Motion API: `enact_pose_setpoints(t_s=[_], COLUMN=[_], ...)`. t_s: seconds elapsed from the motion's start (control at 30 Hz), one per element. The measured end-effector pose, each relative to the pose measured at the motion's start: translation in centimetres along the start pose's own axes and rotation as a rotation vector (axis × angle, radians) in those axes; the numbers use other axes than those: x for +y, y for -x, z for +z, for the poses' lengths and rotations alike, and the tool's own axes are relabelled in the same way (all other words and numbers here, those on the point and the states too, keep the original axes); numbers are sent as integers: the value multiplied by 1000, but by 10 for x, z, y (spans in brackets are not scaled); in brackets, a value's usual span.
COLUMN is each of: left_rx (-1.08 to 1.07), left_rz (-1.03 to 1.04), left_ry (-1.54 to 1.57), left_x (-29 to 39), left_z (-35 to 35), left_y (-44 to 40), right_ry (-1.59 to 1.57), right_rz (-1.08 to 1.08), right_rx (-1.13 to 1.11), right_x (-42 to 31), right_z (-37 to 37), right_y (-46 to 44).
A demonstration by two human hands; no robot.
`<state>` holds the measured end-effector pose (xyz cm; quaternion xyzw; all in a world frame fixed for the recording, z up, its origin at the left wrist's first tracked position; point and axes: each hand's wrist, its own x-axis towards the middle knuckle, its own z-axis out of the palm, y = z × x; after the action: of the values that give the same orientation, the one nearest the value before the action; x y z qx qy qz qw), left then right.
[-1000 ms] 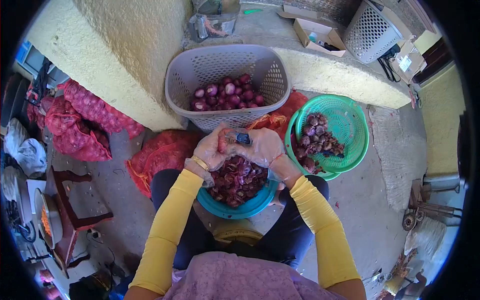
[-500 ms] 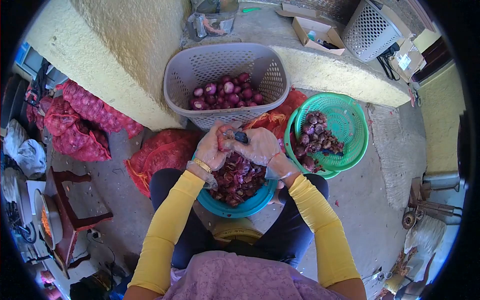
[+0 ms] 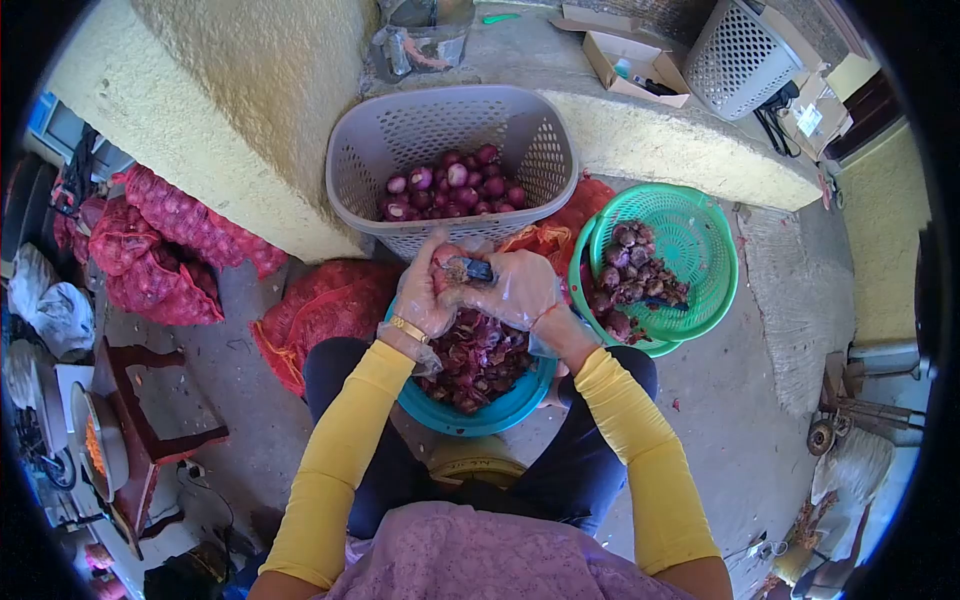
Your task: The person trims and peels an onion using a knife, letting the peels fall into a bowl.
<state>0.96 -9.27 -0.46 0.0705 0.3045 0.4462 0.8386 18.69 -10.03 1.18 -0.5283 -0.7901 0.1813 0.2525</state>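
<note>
My left hand (image 3: 424, 295), in a clear plastic glove, is closed around a red onion (image 3: 446, 266). Also gloved, my right hand (image 3: 524, 290) grips a small dark-handled tool (image 3: 478, 270) against the onion; its blade is hidden, so its exact kind is unclear. Both hands meet above a blue basin (image 3: 480, 424) filled with loose purple onion skins (image 3: 475, 365). Just beyond them stands a grey perforated basket (image 3: 430, 233) with peeled onions (image 3: 458, 190) inside. Unpeeled onions (image 3: 632, 262) lie in a green colander (image 3: 705, 245) to the right.
Red mesh sacks (image 3: 330, 300) sit left of the basin, with more onion sacks (image 3: 150, 250) farther left. A yellowish wall corner (image 3: 250, 130) rises behind. On the ledge are an open cardboard box (image 3: 635, 70) and a grey basket (image 3: 745, 60). A wooden stool (image 3: 150, 440) stands at left.
My hands stay together over the basin. The right hand has shifted and turned slightly, so more of the tool's dark handle shows against the onion.
</note>
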Motion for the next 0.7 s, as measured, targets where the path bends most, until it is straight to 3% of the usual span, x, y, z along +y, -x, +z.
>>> enact_pose_setpoints(t_s=[0.07, 0.17, 0.27, 0.4, 0.5, 0.57, 0.7], left_rx=[104, 150, 67, -32, -61, -206, -3], left_rz=[160, 226, 332, 250, 148, -33, 74], left_ry=[54, 145, 119, 134, -22, 140, 84], left_x=[-7, -9, -13, 1, 13, 13, 2], left_z=[-9, -14, -29, -16, 9, -11, 4], left_y=[-7, -10, -15, -10, 4, -2, -4], right_ry=[30, -104, -160, -157, 24, 50, 97], right_rz=[105, 171, 212, 186, 69, -92, -37], right_rx=[-86, -145, -121, -106, -56, 57, 19], right_x=[-9, -9, -11, -6, -2, -3, 2], right_z=[0, 16, 23, 3, -9, -10, 10], right_y=[-1, 0, -1, -10, -11, -8, -5])
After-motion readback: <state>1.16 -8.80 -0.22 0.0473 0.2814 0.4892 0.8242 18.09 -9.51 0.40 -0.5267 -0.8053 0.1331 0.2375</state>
